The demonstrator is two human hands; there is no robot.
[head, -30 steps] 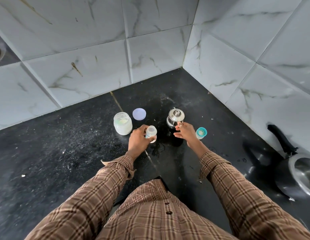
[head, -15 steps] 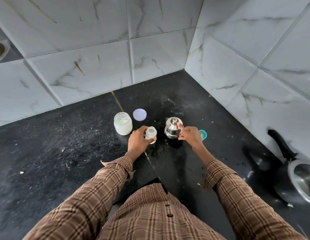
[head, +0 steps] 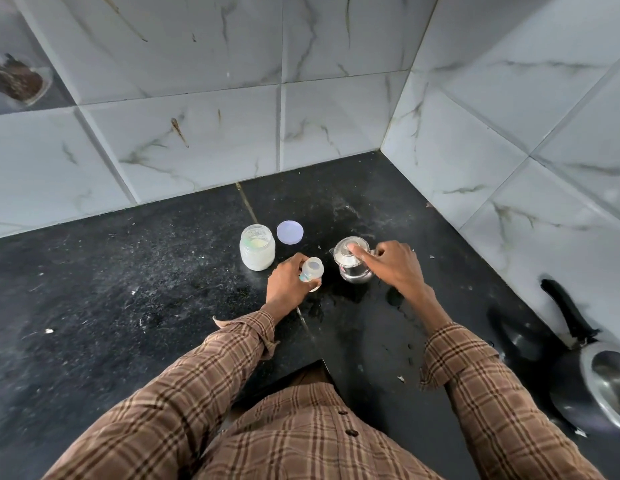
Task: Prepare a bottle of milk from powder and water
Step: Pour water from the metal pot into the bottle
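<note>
- Baby bottle (head: 312,271), small and clear, standing upright on the black counter (head: 128,289) just left of frame centre, mouth uncovered and facing up.
- Far left of the group: open jar of pale powder (head: 257,251), with its round lilac lid (head: 290,232) lying flat just beside it, toward the wall.
- Left hand (head: 288,284) wrapped around the bottle from its left side, grasping it and steadying it on the counter.
- Immediately right of the bottle, close but apart: small steel kettle (head: 353,260) with a lidded top, sitting on the counter amid wet patches.
- Right hand (head: 397,268) clenched on the kettle's right side, apparently at the handle, index finger stretched across the lid as if to pin it.
- Key relation: bottle mouth lying left of the kettle, long axis vertical; likely next, a lift and tilt leftward to pour water.
- Risk, as a judgement: narrow mouth, easy to overshoot.
- Far right, lower edge: dark-handled steel pan (head: 610,379), well apart.
</note>
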